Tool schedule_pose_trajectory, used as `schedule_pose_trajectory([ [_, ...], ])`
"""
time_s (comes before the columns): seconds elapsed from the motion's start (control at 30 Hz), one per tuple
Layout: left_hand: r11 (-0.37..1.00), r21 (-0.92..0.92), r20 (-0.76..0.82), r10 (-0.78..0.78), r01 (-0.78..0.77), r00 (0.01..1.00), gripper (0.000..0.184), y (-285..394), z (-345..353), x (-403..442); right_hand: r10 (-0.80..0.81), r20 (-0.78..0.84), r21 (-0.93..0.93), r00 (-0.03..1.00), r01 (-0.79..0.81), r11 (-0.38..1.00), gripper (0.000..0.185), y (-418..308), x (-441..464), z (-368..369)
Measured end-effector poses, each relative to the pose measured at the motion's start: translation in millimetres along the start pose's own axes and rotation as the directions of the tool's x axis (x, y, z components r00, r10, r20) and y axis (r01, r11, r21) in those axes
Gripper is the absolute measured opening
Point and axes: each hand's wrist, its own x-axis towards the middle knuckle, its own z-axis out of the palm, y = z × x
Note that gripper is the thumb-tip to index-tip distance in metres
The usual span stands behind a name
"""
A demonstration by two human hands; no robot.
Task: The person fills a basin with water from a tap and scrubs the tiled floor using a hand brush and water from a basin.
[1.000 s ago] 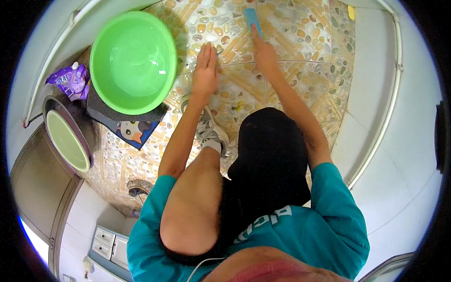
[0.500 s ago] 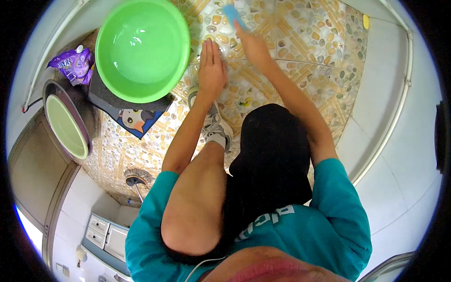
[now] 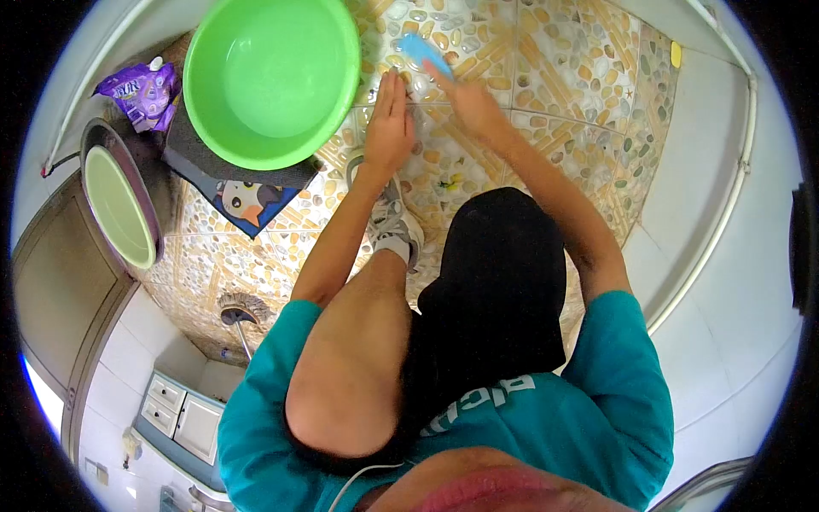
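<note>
Right fingers grip brush amid open floor, left fingers together near basin's rim.

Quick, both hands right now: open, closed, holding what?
Left hand: open, fingers straight, no object visible in it.
Right hand: closed on the blue brush, index finger extended along it.

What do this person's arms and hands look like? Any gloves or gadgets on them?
Both the left hand and right hand are bare human hands, with no gloves, rings or watch to be seen. The forearms are bare too. Plain teal short sleeves cover the upper arms, part of a teal shirt with white lettering on the chest.
</note>
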Motion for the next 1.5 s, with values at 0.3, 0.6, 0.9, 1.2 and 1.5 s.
schedule_pose_trajectory([
  [0.3, 0.909, -0.183, -0.084, -0.393, 0.373, 0.916, 0.052, -41, -17, 9, 0.126, 0.204, 0.103, 0.971, -0.149, 0.984, 0.067, -42, 20, 1],
  [0.6, 0.966, 0.072, -0.228, -0.227, 0.249, 0.947, 0.032, -82, -21, -3, 0.232, 0.243, 0.036, 0.942, -0.247, 0.968, 0.063, -48, 31, 4],
  [0.9, 0.972, -0.126, -0.198, -0.218, 0.196, 0.956, 0.029, -29, -39, 7, 0.165, 0.132, 0.213, 0.977, -0.191, 0.958, 0.06, -45, 30, 16],
  [1.2, 0.838, -0.406, -0.505, -0.538, 0.365, 0.675, 0.026, -88, -116, 24, 0.232, 0.201, 0.223, 0.952, -0.275, 0.935, 0.055, -45, 31, 12],
  [1.5, 0.358, -0.88, 0.041, -0.597, 0.312, 0.801, 0.021, -37, -120, 53, 0.186, 0.171, 0.297, 0.968, -0.23, 0.927, 0.052, -40, 27, -5],
])
